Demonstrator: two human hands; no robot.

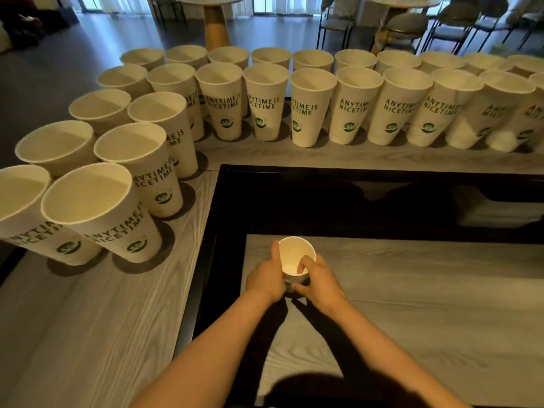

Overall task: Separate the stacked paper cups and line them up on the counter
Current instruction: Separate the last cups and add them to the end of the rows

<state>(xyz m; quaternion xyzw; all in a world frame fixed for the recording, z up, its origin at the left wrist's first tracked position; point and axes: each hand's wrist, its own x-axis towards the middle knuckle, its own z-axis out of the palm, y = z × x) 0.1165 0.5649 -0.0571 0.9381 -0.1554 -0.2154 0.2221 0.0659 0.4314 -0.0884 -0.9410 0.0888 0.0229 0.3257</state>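
Both hands are gripping a short stack of cups (295, 260) over the lower shelf (412, 290): the left hand (265, 279) is wrapping the stack's wall, while the right hand (319, 279) is pinching the top cup's rim, one finger inside. Two long rows of separated cups (265, 101) are already lining the counter (88, 319), running from the near left to the far right, so most of the work looks done. The hands are hiding how many cups remain stacked, and the rows are running off the right edge.

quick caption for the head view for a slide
Both hands, left and right, grip a cup stack on the lower surface; separated cups line the L-shaped counter.
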